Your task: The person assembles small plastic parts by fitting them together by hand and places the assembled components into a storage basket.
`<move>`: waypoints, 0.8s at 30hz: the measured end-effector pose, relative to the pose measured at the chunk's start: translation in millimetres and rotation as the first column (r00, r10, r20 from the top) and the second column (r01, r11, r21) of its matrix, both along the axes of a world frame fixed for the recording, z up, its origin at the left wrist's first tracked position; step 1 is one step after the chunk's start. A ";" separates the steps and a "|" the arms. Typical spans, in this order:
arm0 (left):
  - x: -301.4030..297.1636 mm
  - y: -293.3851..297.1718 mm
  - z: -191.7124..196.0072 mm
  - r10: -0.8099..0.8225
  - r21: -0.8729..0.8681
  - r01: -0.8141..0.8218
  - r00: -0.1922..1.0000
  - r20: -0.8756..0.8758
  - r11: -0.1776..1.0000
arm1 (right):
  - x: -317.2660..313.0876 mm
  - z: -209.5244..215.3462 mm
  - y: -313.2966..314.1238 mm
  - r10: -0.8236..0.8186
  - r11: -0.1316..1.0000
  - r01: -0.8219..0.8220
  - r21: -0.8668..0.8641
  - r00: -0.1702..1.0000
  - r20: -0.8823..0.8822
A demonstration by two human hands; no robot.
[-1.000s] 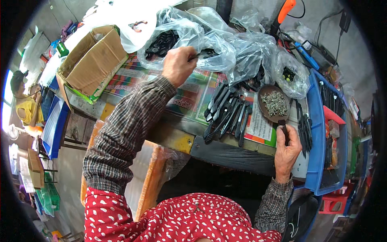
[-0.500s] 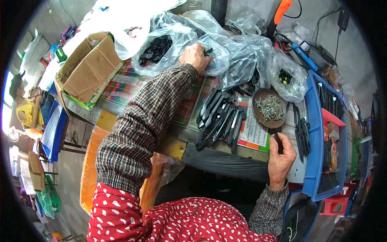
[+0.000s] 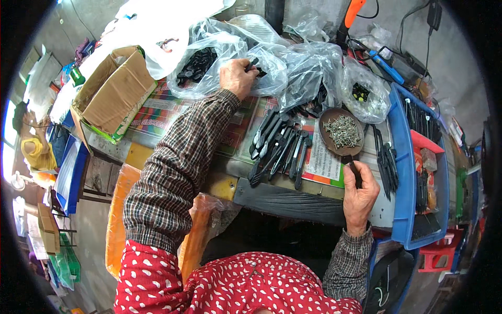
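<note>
My left hand is raised over a clear plastic bag, its fingers pinching a small black part. Close to it, another clear bag holds many small black pieces. My right hand is closed around a black elongated piece, whose far end reaches the near rim of a round brown dish. I cannot tell whether the two are joined. Small silvery screws fill the dish. Left of the dish lies a pile of long black handle-like pieces.
A blue tray with black parts stands at the right, beside more long black pieces. A small bag sits behind the dish. An open cardboard box stands at the left. An orange-handled tool rises at the back.
My left hand has drawn back slightly from the bag, and the small black part now shows more clearly in its fingers. The whole view has shifted a little; my right hand keeps its grip.
</note>
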State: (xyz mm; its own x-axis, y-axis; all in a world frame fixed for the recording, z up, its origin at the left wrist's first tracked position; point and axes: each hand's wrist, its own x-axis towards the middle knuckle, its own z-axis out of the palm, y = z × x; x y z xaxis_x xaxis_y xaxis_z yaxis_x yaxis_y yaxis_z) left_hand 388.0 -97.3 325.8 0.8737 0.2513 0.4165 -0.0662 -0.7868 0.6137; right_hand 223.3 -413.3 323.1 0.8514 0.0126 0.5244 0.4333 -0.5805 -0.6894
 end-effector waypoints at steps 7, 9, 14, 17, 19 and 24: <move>-33.2 4.0 5.0 -0.172 -0.475 0.159 0.985 0.016 0.865 | -6.3 2.9 1.6 -0.012 1.000 0.012 0.016 1.000 0.017; -58.4 -9.2 16.4 -0.286 -0.572 0.243 0.958 0.014 0.783 | -10.7 5.7 0.7 0.002 1.000 -0.002 0.010 0.999 0.051; -131.6 -30.1 48.5 -0.397 -0.565 0.339 0.917 0.022 0.752 | -33.2 24.6 1.2 0.010 1.000 -0.010 -0.015 0.999 -0.035; -172.4 -41.8 55.0 -0.436 -0.654 0.330 0.900 0.001 0.680 | -49.1 33.0 18.7 0.235 0.932 -0.163 0.323 0.951 -0.199; -195.7 -52.7 47.9 -0.465 -0.779 0.294 0.885 0.003 0.554 | -59.8 33.3 26.0 0.309 0.913 -0.212 0.350 0.917 -0.251; -235.0 -74.7 32.5 -0.516 -0.871 0.310 0.853 0.078 0.382 | -79.8 30.9 35.6 0.479 0.833 -0.291 0.470 0.804 -0.352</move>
State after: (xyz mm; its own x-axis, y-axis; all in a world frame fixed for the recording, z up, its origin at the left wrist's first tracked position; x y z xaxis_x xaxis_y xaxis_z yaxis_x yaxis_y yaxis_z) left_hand 153.1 -172.1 358.3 0.9980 -0.0359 0.0515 -0.0431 0.2044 0.9779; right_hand 143.5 -377.7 354.0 0.9528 0.2738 0.1310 0.1599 -0.0862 -0.9834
